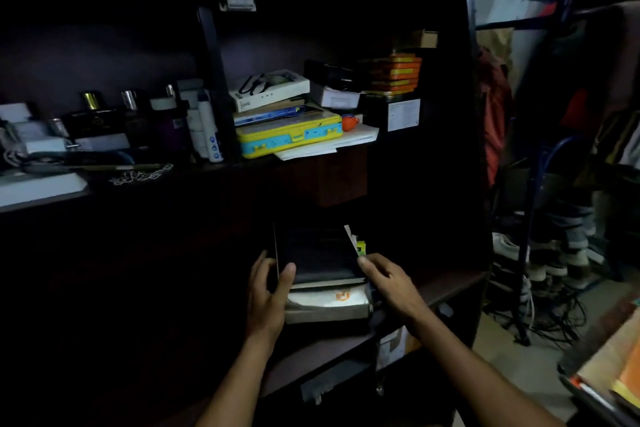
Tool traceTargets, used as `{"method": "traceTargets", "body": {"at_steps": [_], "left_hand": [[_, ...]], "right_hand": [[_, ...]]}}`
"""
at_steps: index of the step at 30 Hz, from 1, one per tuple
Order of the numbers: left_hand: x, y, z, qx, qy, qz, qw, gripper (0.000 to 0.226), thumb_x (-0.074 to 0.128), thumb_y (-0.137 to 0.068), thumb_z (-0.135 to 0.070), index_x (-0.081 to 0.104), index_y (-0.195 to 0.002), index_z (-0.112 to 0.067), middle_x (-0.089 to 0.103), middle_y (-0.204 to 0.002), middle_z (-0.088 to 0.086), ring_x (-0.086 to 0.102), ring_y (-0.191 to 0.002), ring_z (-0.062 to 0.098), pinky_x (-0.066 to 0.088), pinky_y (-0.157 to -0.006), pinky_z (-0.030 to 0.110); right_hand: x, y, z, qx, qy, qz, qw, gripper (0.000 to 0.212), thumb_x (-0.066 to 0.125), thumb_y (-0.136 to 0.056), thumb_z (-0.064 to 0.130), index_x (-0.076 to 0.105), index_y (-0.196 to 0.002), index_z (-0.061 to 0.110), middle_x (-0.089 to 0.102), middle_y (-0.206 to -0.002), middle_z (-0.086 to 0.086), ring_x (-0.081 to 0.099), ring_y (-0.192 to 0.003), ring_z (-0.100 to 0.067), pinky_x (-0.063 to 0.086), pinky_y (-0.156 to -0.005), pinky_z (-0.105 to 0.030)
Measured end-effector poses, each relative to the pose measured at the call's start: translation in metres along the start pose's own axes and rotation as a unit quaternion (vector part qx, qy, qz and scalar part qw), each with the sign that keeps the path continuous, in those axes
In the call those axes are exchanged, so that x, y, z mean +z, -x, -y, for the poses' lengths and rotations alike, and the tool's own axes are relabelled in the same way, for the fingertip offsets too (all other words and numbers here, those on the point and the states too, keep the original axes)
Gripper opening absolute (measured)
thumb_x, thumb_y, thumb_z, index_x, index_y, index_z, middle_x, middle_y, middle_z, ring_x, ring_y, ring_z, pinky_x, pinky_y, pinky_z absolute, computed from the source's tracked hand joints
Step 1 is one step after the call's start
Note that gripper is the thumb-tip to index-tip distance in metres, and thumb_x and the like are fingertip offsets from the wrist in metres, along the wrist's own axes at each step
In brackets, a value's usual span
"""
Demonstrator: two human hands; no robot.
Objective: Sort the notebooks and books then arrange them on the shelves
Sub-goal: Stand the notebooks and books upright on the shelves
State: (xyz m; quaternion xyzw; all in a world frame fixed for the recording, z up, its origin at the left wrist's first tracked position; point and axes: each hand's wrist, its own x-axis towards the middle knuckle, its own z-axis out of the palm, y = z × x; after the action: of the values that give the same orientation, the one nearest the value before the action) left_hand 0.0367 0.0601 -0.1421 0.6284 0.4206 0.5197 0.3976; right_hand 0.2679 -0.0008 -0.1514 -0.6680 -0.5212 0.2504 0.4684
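The dark notebook [317, 258] atop the stack [327, 308] at the lower shelf's [446, 282] front edge is gripped at both sides, left hand [268, 291] and right hand [389, 282] curled round it, long axis running into the shelf.

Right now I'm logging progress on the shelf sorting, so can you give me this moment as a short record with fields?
left hand: left hand grips the left edge of the dark book, thumb on its cover
right hand: right hand holds the book's right edge
book position: on top of a stack on the lower shelf
upper shelf: yellow and blue case, white box, orange boxes, bottles
lighting: dim; titles unreadable
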Motion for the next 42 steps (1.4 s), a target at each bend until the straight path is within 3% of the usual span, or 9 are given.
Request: {"method": "traceTargets", "body": {"at_steps": [4,12,18,24,27,31,36,38,42], "left_hand": [[0.003,0.01,-0.007,0.081,-0.011,0.029,0.996,0.047,0.053,-0.083,-0.059,0.045,-0.119,-0.03,0.066,-0.116,-0.019,0.063,-0.107,0.002,0.047,-0.087,0.018],[0.007,0.019,-0.014,0.132,-0.018,0.036,0.99,0.062,0.056,-0.085,-0.046,0.035,-0.134,-0.013,0.064,-0.12,-0.02,0.063,-0.109,-0.002,0.047,-0.089,0.013],[0.003,0.009,-0.007,-0.051,0.136,-0.045,0.988,0.037,0.062,-0.095,-0.016,0.045,-0.128,-0.017,0.062,-0.127,0.014,0.063,-0.11,0.02,0.05,-0.084,0.023],[-0.028,0.0,-0.005,-0.219,0.311,-0.207,0.901,0.036,0.053,-0.1,-0.016,0.051,-0.135,-0.007,0.05,-0.126,0.011,0.06,-0.106,0.034,0.061,-0.066,0.041],[-0.054,-0.003,0.001,-0.234,0.237,-0.154,0.93,0.04,0.053,-0.103,-0.019,0.049,-0.14,-0.005,0.053,-0.133,0.014,0.065,-0.088,0.026,0.058,-0.079,0.041],[-0.094,-0.02,0.008,-0.233,0.039,-0.081,0.968,0.052,0.052,-0.104,-0.023,0.037,-0.152,-0.012,0.046,-0.144,0.01,0.055,-0.123,0.036,0.05,-0.102,0.048],[-0.089,-0.027,-0.014,-0.038,-0.254,-0.148,0.955,0.059,0.061,-0.095,-0.027,0.041,-0.15,-0.021,0.036,-0.158,0.012,0.03,-0.143,0.038,0.024,-0.118,0.053],[-0.063,-0.013,-0.029,0.08,-0.229,-0.029,0.97,0.064,0.063,-0.089,-0.043,0.046,-0.147,-0.022,0.045,-0.152,0.008,0.038,-0.14,0.033,0.029,-0.115,0.04],[-0.012,0.021,-0.026,0.172,-0.461,0.275,0.826,0.098,0.061,-0.078,-0.074,0.01,-0.157,-0.046,0.002,-0.166,-0.019,0.0,-0.153,0.01,0.01,-0.123,0.04]], "right_hand": [[0.001,-0.003,-0.003,-0.032,-0.001,-0.003,0.999,0.06,0.053,-0.076,0.086,0.065,-0.117,0.044,0.064,-0.121,0.023,0.058,-0.118,-0.002,0.044,-0.107,-0.037],[0.0,-0.007,-0.02,-0.094,0.055,0.029,0.994,0.085,0.023,-0.078,0.094,0.066,-0.123,0.036,0.061,-0.122,0.017,0.055,-0.117,-0.004,0.037,-0.109,-0.049],[-0.007,0.025,-0.004,-0.082,0.172,0.088,0.978,0.104,0.017,-0.068,0.1,0.024,-0.154,0.043,0.039,-0.156,0.015,0.035,-0.144,-0.008,0.009,-0.123,-0.047],[0.007,0.047,0.003,-0.07,0.283,0.064,0.954,0.106,0.048,-0.074,0.089,0.017,-0.158,0.031,0.029,-0.162,0.012,0.022,-0.15,-0.007,-0.001,-0.124,-0.046],[0.012,0.05,0.009,-0.066,0.289,0.042,0.954,0.083,0.056,-0.092,0.063,0.019,-0.157,0.028,0.031,-0.161,0.008,0.022,-0.15,-0.01,0.001,-0.123,-0.046],[0.012,0.051,0.01,-0.058,0.301,0.041,0.951,0.069,0.052,-0.101,0.043,0.018,-0.158,0.026,0.029,-0.162,0.007,0.024,-0.149,-0.011,0.002,-0.122,-0.044],[0.018,0.046,0.01,-0.046,0.298,0.009,0.953,0.061,0.046,-0.103,0.023,0.02,-0.158,0.025,0.027,-0.163,0.008,0.025,-0.149,-0.01,0.003,-0.122,-0.042],[0.021,0.046,0.007,-0.049,0.292,-0.002,0.955,0.058,0.045,-0.103,0.025,0.023,-0.157,0.026,0.029,-0.162,0.01,0.027,-0.148,-0.009,0.003,-0.121,-0.042],[0.022,0.048,0.003,-0.05,0.292,0.008,0.955,0.055,0.043,-0.104,0.026,0.026,-0.156,0.026,0.029,-0.162,0.01,0.025,-0.148,-0.006,0.003,-0.121,-0.041]]}}
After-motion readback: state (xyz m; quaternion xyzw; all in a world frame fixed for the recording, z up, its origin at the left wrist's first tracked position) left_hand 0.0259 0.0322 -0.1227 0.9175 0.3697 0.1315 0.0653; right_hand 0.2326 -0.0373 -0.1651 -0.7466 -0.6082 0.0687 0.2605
